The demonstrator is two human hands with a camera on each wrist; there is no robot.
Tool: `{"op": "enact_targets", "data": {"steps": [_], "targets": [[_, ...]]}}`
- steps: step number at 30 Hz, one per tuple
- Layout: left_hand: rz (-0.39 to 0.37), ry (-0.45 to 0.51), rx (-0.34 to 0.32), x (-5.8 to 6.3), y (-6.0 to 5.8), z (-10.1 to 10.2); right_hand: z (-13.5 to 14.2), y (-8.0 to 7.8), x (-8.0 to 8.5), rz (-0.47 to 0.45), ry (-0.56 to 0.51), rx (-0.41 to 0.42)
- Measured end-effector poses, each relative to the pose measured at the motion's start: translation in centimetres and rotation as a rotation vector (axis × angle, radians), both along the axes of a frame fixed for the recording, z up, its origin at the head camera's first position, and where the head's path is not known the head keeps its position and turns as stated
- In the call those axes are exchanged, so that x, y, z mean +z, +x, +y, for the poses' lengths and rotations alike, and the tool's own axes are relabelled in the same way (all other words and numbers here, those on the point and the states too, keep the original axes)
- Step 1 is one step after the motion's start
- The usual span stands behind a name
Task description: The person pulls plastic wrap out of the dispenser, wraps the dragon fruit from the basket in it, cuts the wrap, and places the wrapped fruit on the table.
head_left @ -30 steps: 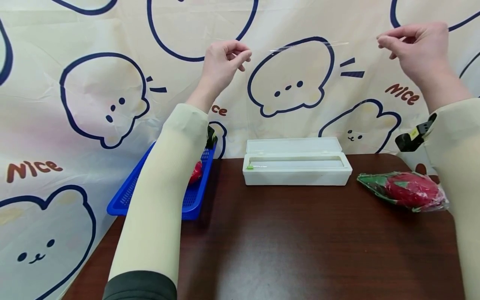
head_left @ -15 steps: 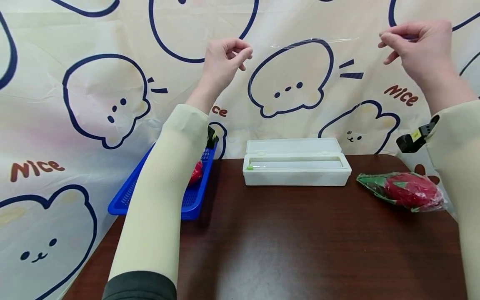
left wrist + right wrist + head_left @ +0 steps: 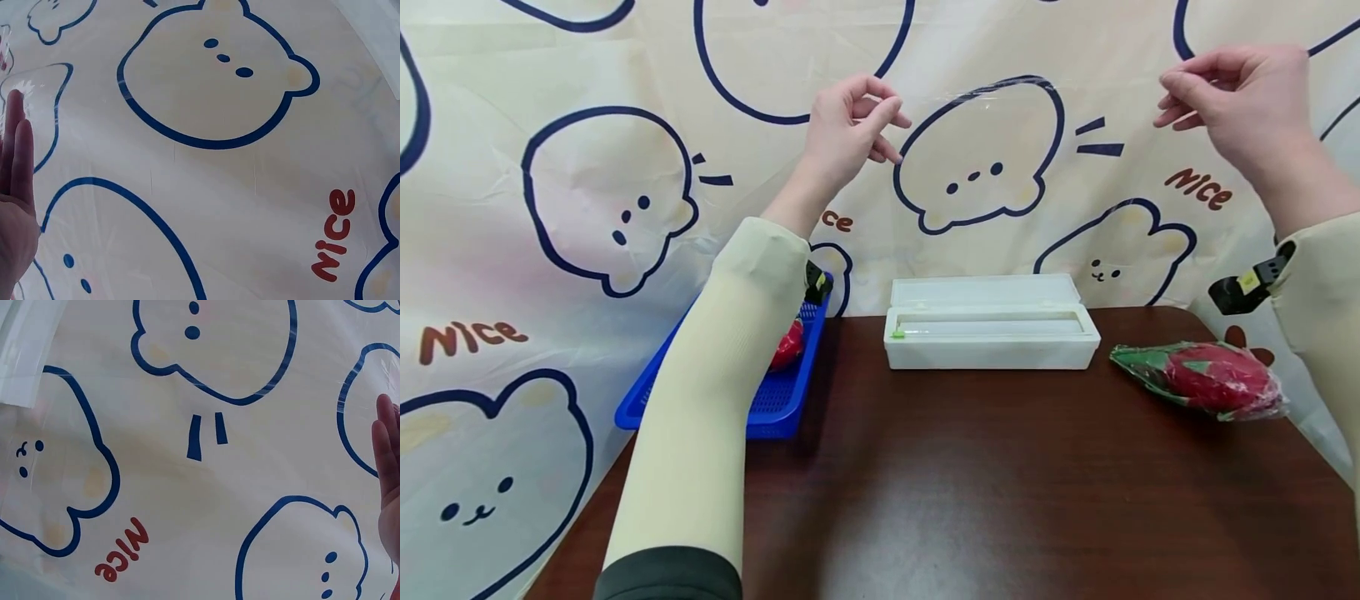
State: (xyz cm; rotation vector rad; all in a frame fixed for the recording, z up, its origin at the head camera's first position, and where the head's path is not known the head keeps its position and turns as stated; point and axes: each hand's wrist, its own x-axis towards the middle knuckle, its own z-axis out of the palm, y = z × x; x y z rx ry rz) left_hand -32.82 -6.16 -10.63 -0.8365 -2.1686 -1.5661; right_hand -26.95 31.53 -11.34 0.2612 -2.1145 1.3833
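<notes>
Clear plastic wrap [image 3: 992,90] is stretched between my raised hands; only faint glints of it show in the head view. My left hand [image 3: 853,125] pinches its left end between thumb and forefinger, the other fingers spread loosely. At the far end, my right hand [image 3: 1251,104] pinches it the same way. Crinkles gather in the plastic wrap [image 3: 24,86] by the left fingertips in the left wrist view. Below, on the table, a white wrap dispenser box [image 3: 992,354] has its lid raised. A dragon fruit [image 3: 1213,379] covered in clear wrap lies right of the box.
A blue plastic basket [image 3: 775,423] stands at the table's left, partly behind my left forearm. Part of a red fruit [image 3: 787,346] shows inside. The dark brown table [image 3: 985,483] meets a curtain [image 3: 625,75] with cartoon outlines at the back.
My right hand has shifted slightly right, its lower fingers now lowered. The left hand's other fingers have spread a little. Box, basket and dragon fruit stay in place.
</notes>
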Motion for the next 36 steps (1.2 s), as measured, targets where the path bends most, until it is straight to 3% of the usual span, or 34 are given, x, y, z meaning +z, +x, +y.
{"op": "enact_targets", "data": {"steps": [4,10,16,23,28,33,36], "targets": [[0.042,-0.035,-0.008,-0.3,0.3,0.1,0.2,0.3,-0.1,0.01,0.023,-0.004],[0.193,-0.08,-0.011,-1.9,0.5,0.2,0.0,0.7,-1.1,-0.004,0.115,0.021],[0.301,-0.047,-0.012,-3.9,1.9,0.2,0.2,1.4,-2.6,0.005,0.24,-0.008],[0.455,-0.026,-0.05,-5.5,3.7,-0.2,-0.2,2.5,-3.8,0.069,0.207,0.02],[0.436,0.002,-0.07,-6.8,4.3,-0.7,-0.5,3.0,-4.8,0.108,0.186,0.042],[0.374,-0.013,-0.062,-9.2,4.3,-1.0,-0.6,3.3,-7.1,0.11,0.2,0.05],[0.342,-0.018,-0.064,-10.7,4.2,-1.1,-0.6,3.7,-8.6,0.088,0.251,0.006]]}}
